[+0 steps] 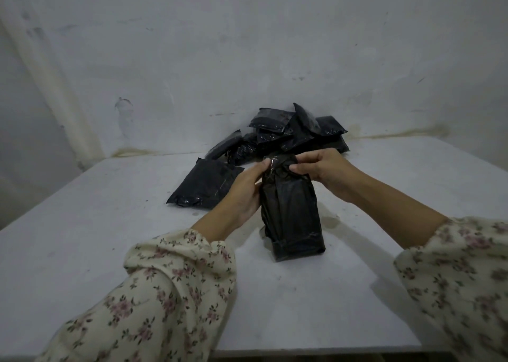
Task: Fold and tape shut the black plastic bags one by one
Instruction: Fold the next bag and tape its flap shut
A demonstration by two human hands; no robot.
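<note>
fingers (263, 167) of left hand (244, 191), right hand (324, 169) pinching black bag (291, 213) top; grey table (110, 224), stained wall (247, 45)

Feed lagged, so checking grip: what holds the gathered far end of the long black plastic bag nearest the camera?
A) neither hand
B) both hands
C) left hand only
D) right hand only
B: the left hand and right hand each pinch the long black plastic bag at its gathered far end.
</note>
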